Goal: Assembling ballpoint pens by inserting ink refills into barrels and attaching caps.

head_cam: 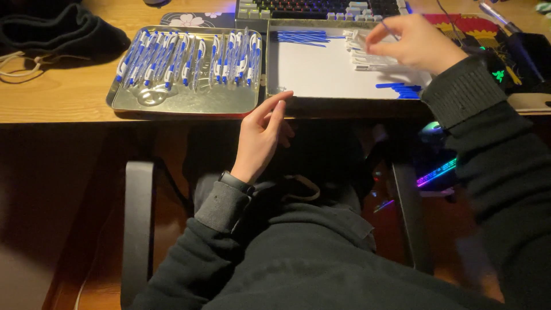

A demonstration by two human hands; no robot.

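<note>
Overhead, the right hand pinches a thin blue refill between thumb and forefinger above the white tray, over a heap of white pen parts. Meanwhile the left hand rests loosely curled and empty below the desk edge, near the silver tray of assembled blue-and-white pens.

Tin tray of pens left of white tray on desk; keyboard behind both.
</note>
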